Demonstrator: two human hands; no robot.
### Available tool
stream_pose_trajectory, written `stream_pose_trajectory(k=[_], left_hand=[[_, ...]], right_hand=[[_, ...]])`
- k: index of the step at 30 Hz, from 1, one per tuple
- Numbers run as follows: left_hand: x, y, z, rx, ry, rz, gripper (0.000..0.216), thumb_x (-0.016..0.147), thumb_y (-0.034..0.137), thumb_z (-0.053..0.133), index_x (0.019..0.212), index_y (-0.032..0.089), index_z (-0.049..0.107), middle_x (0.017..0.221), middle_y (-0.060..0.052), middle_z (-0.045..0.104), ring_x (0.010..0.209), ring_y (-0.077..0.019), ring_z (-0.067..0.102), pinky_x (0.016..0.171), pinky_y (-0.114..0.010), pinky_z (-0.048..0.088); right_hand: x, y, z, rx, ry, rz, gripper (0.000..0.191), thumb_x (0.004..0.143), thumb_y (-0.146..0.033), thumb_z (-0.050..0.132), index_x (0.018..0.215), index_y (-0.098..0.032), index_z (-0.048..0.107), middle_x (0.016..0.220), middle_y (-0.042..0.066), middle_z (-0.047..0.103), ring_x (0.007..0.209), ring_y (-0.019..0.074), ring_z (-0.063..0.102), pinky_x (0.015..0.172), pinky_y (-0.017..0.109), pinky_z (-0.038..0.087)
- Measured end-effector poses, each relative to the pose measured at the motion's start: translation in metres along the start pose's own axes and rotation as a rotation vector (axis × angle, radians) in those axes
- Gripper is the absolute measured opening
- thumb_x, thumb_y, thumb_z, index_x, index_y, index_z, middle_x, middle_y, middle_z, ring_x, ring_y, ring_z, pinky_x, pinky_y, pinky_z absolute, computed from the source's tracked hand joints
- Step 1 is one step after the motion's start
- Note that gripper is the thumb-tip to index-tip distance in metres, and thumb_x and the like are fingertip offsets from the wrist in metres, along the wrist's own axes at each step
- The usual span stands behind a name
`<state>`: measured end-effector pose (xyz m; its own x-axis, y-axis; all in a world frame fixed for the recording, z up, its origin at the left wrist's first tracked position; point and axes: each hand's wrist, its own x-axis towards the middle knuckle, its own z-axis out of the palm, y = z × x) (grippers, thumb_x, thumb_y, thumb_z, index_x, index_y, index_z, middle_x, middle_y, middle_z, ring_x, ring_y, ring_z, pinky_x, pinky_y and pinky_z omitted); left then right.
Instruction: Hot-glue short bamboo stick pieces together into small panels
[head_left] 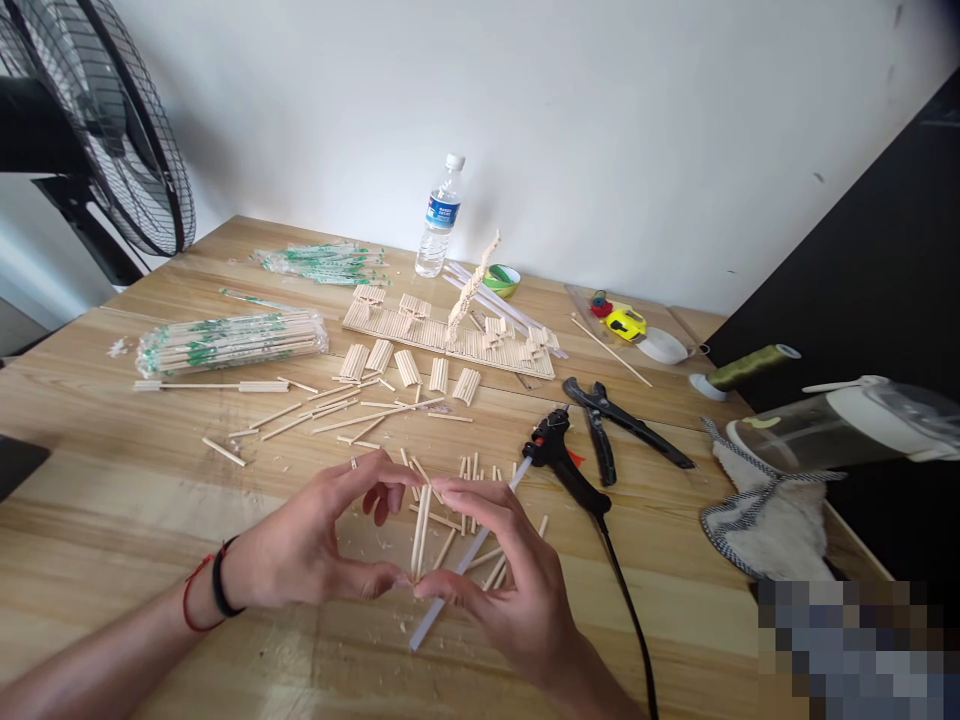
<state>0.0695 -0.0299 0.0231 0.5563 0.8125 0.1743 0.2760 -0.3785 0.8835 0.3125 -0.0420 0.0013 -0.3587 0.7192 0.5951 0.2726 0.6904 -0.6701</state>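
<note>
Between my hands two short wooden sticks (421,530) stand side by side, held at their ends by thumbs and forefingers. My left hand (330,535) pinches them from the left; my right hand (506,560) does so from the right. Below and behind them lie loose cut sticks (469,490) on the table. A clear glue stick (435,620) runs under my right hand to a black glue gun (559,460). Farther back stand several small stick panels (407,368) and a long stick-built model (427,328) with a raised, slanting piece.
Pliers (626,425) lie right of the glue gun, whose cord runs toward me. Packs of wooden sticks (232,342) lie at left, near a fan (105,110). A water bottle (439,220) stands at the back. At right are a tape measure (626,322), thread spool (750,370), cloth (772,520) and plastic jug (795,440).
</note>
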Motion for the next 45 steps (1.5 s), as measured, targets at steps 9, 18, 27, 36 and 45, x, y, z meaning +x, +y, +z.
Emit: stream_pose_trajectory(k=[9, 18, 27, 36, 45], left_hand=[[0.0012, 0.004, 0.0, 0.013, -0.008, -0.025, 0.06, 0.083, 0.018, 0.079, 0.138, 0.025, 0.056, 0.098, 0.0, 0.061, 0.086, -0.0171, 0.057, 0.08, -0.032, 0.049], [-0.0002, 0.004, 0.0004, 0.02, -0.009, -0.018, 0.061, 0.084, 0.02, 0.08, 0.14, 0.025, 0.056, 0.098, -0.001, 0.062, 0.085, -0.017, 0.057, 0.08, -0.031, 0.049], [-0.0019, -0.0009, 0.0, 0.039, -0.019, -0.01, 0.065, 0.088, 0.032, 0.083, 0.146, 0.029, 0.054, 0.1, -0.002, 0.062, 0.087, -0.0183, 0.058, 0.082, -0.032, 0.05], [-0.0005, -0.0013, 0.0008, 0.032, -0.001, 0.017, 0.063, 0.085, 0.028, 0.087, 0.141, 0.026, 0.058, 0.098, -0.001, 0.061, 0.085, -0.0175, 0.057, 0.08, -0.031, 0.048], [-0.0001, 0.0006, 0.0031, 0.038, 0.008, -0.003, 0.059, 0.085, 0.035, 0.087, 0.137, 0.024, 0.061, 0.096, -0.001, 0.061, 0.084, -0.0175, 0.058, 0.08, -0.032, 0.05]], right_hand=[[0.0012, -0.0007, -0.0014, -0.014, -0.033, 0.003, 0.054, 0.094, -0.039, 0.079, 0.141, -0.023, 0.057, 0.128, 0.015, 0.072, 0.121, 0.0278, 0.07, 0.101, 0.043, 0.06], [0.0, -0.0001, -0.0004, -0.008, -0.02, -0.007, 0.052, 0.095, -0.04, 0.078, 0.139, -0.023, 0.058, 0.126, 0.016, 0.073, 0.116, 0.0286, 0.072, 0.093, 0.044, 0.064], [0.002, -0.0015, -0.0022, -0.003, 0.011, -0.006, 0.048, 0.092, -0.038, 0.081, 0.135, -0.024, 0.062, 0.124, 0.015, 0.074, 0.115, 0.0294, 0.073, 0.095, 0.044, 0.064], [0.0027, -0.0022, -0.0017, -0.001, 0.016, -0.008, 0.047, 0.091, -0.039, 0.082, 0.131, -0.023, 0.063, 0.121, 0.014, 0.075, 0.113, 0.0275, 0.074, 0.096, 0.041, 0.064], [0.0039, -0.0042, -0.0026, -0.012, 0.013, 0.001, 0.043, 0.09, -0.038, 0.083, 0.126, -0.024, 0.064, 0.118, 0.013, 0.076, 0.108, 0.0286, 0.076, 0.091, 0.042, 0.065]])
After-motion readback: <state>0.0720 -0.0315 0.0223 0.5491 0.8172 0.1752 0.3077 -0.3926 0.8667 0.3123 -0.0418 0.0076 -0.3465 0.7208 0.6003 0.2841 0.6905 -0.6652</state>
